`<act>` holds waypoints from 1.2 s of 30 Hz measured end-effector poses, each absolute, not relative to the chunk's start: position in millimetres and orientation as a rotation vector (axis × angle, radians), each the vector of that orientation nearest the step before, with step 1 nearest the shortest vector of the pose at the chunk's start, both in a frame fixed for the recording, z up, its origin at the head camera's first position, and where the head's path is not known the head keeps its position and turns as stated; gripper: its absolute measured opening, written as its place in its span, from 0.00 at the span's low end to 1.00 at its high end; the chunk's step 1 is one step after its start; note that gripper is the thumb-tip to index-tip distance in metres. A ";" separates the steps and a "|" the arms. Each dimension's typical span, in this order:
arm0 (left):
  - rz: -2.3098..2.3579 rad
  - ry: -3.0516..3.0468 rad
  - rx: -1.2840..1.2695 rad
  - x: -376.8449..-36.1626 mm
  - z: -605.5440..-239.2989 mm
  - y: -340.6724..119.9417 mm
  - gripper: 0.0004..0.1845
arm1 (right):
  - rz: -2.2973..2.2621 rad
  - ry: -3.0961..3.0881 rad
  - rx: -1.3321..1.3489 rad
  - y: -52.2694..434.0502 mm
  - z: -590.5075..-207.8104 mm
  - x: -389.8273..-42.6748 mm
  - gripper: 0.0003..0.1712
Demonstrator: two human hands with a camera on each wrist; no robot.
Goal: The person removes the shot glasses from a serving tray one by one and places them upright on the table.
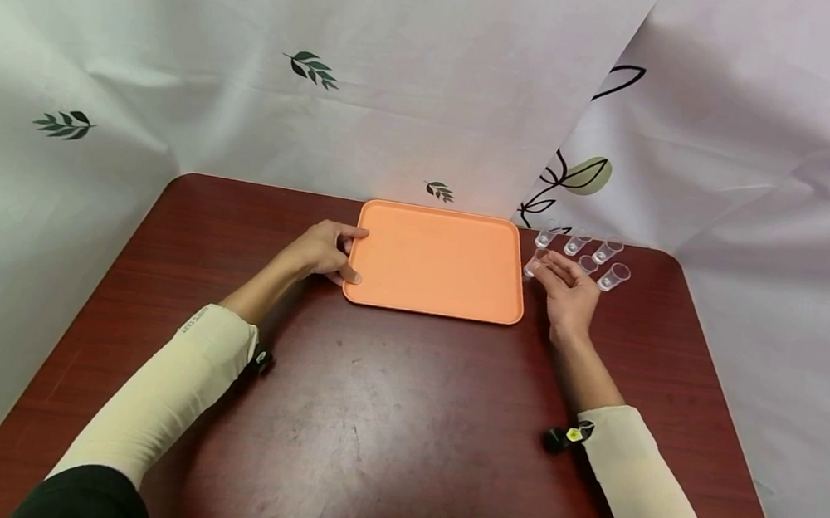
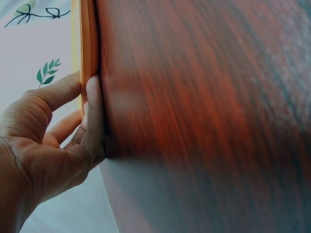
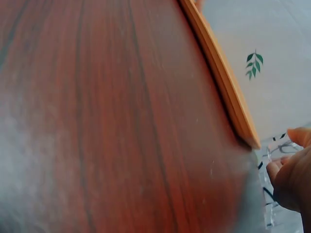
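Orange tray (image 1: 436,259) lies flat on the dark red table (image 1: 384,423), between the 2 hands and touching the left one. The left hand (image 1: 324,252) grips its near-left edge, thumb against the rim and fingers (image 2: 92,114) curled along it in the left wrist view, which looks like a steadying hold that keeps the tray from sliding.

Just right of the tray, the right hand (image 1: 571,295) has thumb and fingertips pinched on 1 small clear plastic cup (image 1: 535,263), the one nearest the tray's right rim; the right wrist view shows the clear plastic against the fingertips. 4 more clear cups (image 1: 608,251) stand upright just beyond and right of that hand, close together in a loose cluster, within easy reach.

Cream sleeves (image 1: 170,390) cover both forearms. Leaf-printed white sheets (image 1: 313,70) hang behind the table.
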State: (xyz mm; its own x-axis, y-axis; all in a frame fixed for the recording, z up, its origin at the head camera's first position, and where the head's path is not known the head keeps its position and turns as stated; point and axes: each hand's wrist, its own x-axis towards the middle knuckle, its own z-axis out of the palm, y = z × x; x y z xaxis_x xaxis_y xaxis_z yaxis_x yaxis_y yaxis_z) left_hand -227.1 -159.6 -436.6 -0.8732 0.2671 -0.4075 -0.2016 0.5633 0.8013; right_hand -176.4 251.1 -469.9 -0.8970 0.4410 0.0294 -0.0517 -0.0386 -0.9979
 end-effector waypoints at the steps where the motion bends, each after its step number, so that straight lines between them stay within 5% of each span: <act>1: 1.272 2.306 0.053 -227.4 -436.8 -159.6 0.55 | 1.985 -1.904 -0.430 252.6 -470.7 -176.9 0.25; 36: 1.291 2.282 0.050 -227.0 -435.4 -158.1 0.55 | 1.814 -2.055 -0.692 264.4 -468.9 -180.8 0.30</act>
